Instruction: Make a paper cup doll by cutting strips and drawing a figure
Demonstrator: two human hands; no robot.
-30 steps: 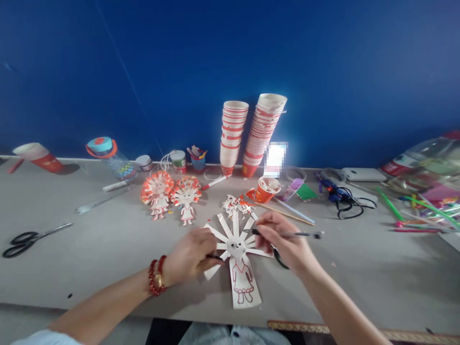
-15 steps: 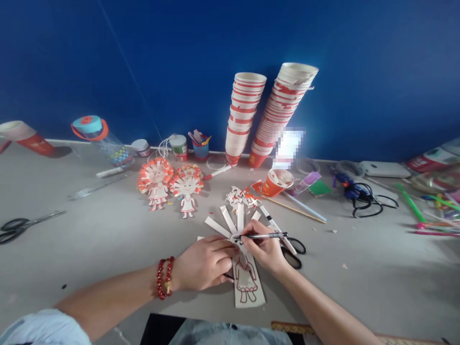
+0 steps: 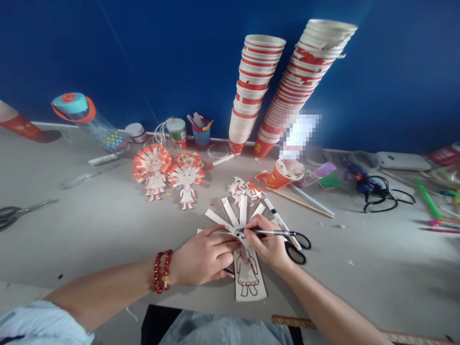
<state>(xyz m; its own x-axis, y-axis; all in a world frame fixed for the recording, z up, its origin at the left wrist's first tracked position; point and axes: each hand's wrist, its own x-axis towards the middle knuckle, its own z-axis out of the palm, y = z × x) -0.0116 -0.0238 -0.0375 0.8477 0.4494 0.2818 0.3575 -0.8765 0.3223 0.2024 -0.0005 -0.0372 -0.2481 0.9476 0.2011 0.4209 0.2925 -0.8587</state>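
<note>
A cut-up white paper cup (image 3: 244, 205) lies flattened in front of me, its strips fanned around a round base with small black eyes. Below the base, a panel (image 3: 250, 287) carries a dress and legs outlined in red. My left hand (image 3: 206, 251), with red beads at the wrist, holds the cut-up cup from the left, fingers over the base's edge. My right hand (image 3: 268, 242) is closed around a gel pen (image 3: 275, 232), whose tip is at the face. Black-handled scissors (image 3: 296, 258) lie beside my right hand, their blades hidden.
Finished paper dolls (image 3: 187, 184) lie left of the paper scraps (image 3: 244, 190). Behind stand two tall stacks of paper cups (image 3: 251, 93) and a scrap-filled cup (image 3: 282, 177). A water bottle (image 3: 95, 122) leans at left; a glue gun (image 3: 364, 184) lies right.
The view has shifted, so the background items appear displaced. My right hand keeps the pen at the face, its tip slightly farther right; my left hand stays on the cut-up cup.
</note>
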